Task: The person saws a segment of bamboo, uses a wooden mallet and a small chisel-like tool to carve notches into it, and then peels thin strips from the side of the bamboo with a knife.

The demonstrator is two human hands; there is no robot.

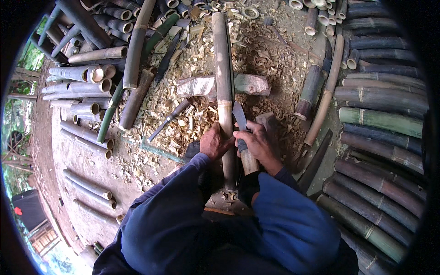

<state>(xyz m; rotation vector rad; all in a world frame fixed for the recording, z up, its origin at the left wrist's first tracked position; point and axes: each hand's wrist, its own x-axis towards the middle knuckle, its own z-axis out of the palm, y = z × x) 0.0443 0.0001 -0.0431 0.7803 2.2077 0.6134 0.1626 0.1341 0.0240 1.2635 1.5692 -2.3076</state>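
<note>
A long bamboo pole (223,87) lies lengthwise between my knees and crosses a short pale log (252,85) that props its far part. My left hand (214,142) is closed on the pole from the left side. In my right hand (262,144), just right of the pole, is a knife (239,115) with a broad grey blade pointing away from me and a thick pale wooden handle. The blade lies close along the pole's right side; whether it touches is hard to tell. Left of the pole, a chisel-like tool (170,120) with a dark handle rests on the shavings.
Wood shavings (197,39) cover the ground around the log. Dark bamboo lengths (380,96) line the right side in a long row. More cut bamboo tubes (85,87) are piled at the left. A long dark blade-shaped piece (317,160) lies beside my right knee.
</note>
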